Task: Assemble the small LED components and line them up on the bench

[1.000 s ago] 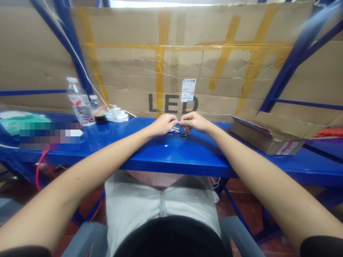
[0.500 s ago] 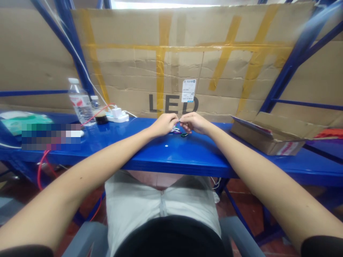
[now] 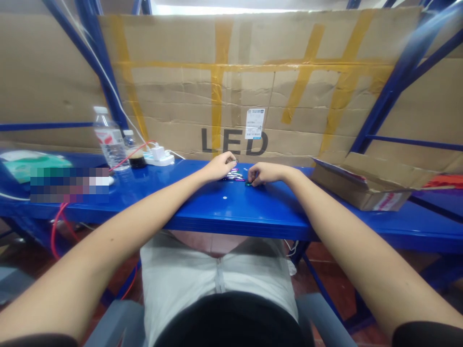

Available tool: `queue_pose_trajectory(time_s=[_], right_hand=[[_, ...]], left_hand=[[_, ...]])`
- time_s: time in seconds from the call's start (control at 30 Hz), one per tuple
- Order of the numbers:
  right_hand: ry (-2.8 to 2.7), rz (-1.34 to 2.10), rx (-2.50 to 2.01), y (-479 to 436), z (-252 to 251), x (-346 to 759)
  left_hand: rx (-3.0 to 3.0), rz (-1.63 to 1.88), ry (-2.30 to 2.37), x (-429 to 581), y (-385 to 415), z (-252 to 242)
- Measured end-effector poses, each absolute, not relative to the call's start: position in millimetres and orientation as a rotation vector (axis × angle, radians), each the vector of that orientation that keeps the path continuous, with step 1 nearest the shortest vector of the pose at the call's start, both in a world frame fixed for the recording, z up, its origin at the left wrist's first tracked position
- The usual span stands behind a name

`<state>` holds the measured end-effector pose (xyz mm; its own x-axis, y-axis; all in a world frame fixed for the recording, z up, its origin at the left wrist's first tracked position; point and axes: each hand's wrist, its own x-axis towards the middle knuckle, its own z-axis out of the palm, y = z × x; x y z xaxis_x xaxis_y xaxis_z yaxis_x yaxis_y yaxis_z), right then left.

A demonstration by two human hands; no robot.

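Observation:
My left hand [image 3: 220, 166] rests at the back of the blue table [image 3: 202, 202], fingers pinched on one end of a small bunch of coloured pieces [image 3: 234, 175] in pink, green and purple. They are too small to identify. My right hand [image 3: 263, 173] is lowered onto the table a little to the right. Its fingertips are curled down on a small dark green piece [image 3: 248, 183]. The two hands are a short gap apart.
A large taped cardboard sheet marked LED [image 3: 235, 140] stands behind the table. At left are a water bottle [image 3: 107, 140], a small dark jar [image 3: 135, 156] and a white power strip [image 3: 158, 155] with a red cable. An open cardboard box [image 3: 365, 180] lies at right.
My hands were joined and raised slightly, pinching something between them. They have separated, and my right hand has dropped to the table onto the green piece.

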<state>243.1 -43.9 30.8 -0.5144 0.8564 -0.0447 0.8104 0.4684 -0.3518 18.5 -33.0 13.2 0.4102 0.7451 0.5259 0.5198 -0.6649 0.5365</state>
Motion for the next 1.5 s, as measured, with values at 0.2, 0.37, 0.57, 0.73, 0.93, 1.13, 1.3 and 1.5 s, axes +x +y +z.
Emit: queue_pose_trajectory(time_s=[0.2,0.37,0.57,0.73,0.93,1.13,1.3,1.5], right_hand=[[-2.639,0.395,-1.385,-45.2,28.2,237.6],[-2.517,0.731,-1.233,-52.2,31.9,231.3],[-2.101,1.208,-0.968,-55.0,25.9,224.5],[-1.744,1.279,-0.832,-49.9,18.3,213.8],[-1.627,1.085,-0.859,-47.4,15.0,200.1],[-1.622,1.102,-0.900,-50.3,15.4,197.2],[-1.637,1.122,-0.852,-54.6,16.6,194.8],[-1.797,0.794,-1.038,-50.1,14.9,197.6]], left_hand=[[2.508,1.021,0.937,17.8,-33.3,9.7],[2.546,0.930,0.891,16.3,-35.7,9.2],[2.574,0.968,0.761,17.8,-41.2,12.7],[2.563,1.122,0.816,18.0,-40.0,15.1],[2.428,1.216,0.892,19.1,-44.0,17.4],[2.298,1.218,0.915,19.9,-48.6,16.8],[2.273,1.203,0.946,21.4,-45.8,16.1],[2.288,1.277,0.957,20.0,-37.2,15.9]])
